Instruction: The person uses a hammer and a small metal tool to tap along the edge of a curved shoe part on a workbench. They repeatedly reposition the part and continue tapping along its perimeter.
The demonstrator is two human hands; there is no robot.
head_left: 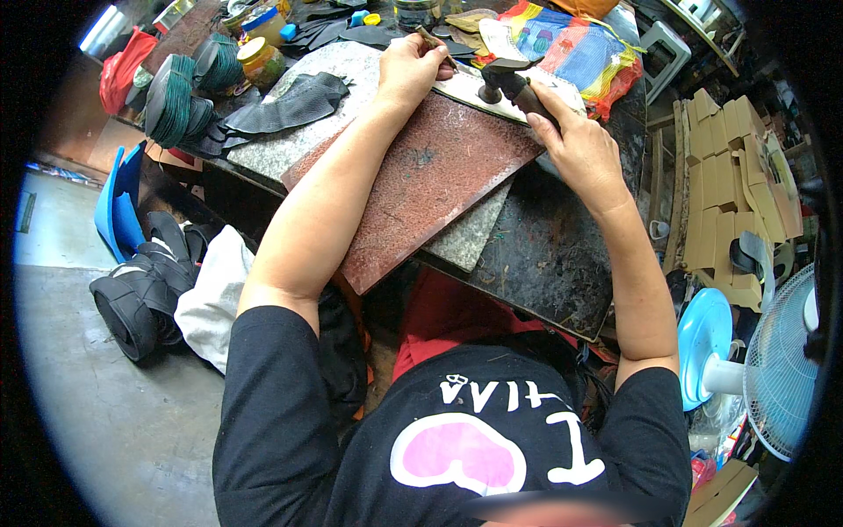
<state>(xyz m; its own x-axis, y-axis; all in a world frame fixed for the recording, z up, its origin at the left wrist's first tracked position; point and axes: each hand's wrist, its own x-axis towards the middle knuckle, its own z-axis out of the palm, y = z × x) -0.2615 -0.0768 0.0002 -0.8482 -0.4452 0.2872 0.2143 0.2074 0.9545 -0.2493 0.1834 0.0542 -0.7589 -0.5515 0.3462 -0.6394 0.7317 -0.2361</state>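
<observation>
My right hand [575, 145] is wrapped round the dark handle of a hammer [504, 81]. The hammer's head is down at a pale, flat strip [463, 87] on the workbench; whether they touch I cannot tell. To the left of the hammer, my left hand [408, 72] pinches a thin brown piece [428, 37], partly hidden by the fingers. Below both hands lies a reddish-brown board [430, 176] with a worn surface, set at an angle over a grey speckled slab [480, 233].
Black textured sheet pieces [294, 107], a yellow-lidded jar [261, 61] and green cord spools [171, 101] lie left on the bench. A colourful mesh bag [584, 53] sits at the far right. Cardboard boxes [733, 176] and a fan [786, 360] stand to the right.
</observation>
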